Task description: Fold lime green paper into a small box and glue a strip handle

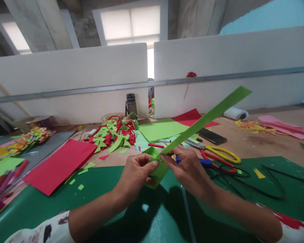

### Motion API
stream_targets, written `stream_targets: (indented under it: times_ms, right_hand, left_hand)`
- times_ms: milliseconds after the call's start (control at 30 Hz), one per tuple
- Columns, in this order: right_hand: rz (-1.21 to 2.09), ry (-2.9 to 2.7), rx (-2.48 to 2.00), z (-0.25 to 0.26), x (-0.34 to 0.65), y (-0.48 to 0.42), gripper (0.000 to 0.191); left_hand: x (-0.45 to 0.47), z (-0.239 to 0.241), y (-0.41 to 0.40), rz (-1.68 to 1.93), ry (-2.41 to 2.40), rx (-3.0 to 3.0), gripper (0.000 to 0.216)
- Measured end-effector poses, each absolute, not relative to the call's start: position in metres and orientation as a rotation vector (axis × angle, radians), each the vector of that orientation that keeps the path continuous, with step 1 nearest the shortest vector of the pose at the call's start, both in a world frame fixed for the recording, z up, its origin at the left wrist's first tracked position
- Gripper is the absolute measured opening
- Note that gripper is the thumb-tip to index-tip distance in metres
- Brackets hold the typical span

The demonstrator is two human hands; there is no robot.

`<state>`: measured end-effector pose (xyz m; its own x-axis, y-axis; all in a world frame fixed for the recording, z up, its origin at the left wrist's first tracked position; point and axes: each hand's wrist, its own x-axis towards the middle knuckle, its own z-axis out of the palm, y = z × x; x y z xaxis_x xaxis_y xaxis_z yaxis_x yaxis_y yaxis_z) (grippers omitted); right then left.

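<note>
Both my hands pinch one light green paper strip (205, 119) above the dark green mat (98, 189). My left hand (136, 172) grips the folded lower end of the strip with thumb and fingers closed. My right hand (190, 168) pinches the fold from the other side. The free end of the strip slants up to the right, over the table. Just behind my right hand lie yellow-handled scissors (221, 152) and red-handled scissors (216, 163).
A red paper sheet (59, 165) lies at left, a light green sheet (160, 129) and a pile of green and red paper bows (114, 133) behind. A black phone (212, 136), a bottle (131, 103) and white partition walls (73, 81) stand further back. Small green scraps dot the mat.
</note>
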<state>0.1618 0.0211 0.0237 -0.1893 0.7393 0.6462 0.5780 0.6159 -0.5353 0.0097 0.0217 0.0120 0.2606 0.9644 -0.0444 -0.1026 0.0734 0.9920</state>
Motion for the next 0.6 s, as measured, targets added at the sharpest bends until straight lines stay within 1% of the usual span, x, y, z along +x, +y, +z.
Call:
stream_targets:
  times_ms: [400, 500, 600]
  right_hand:
    - [0.372, -1.853, -1.05, 0.023, 0.162, 0.018, 0.015]
    - [0.28, -1.896, -1.054, 0.023, 0.162, 0.016, 0.019]
    - [0.114, -1.96, -0.979, 0.021, 0.162, 0.015, 0.017]
  left_hand:
    - [0.003, 0.019, 0.029, 0.86, 1.026, 1.459, 0.025]
    - [0.001, 0.018, 0.03, 0.904, 1.03, 1.497, 0.026]
    - [0.001, 0.017, 0.029, 0.941, 1.011, 1.472, 0.027]
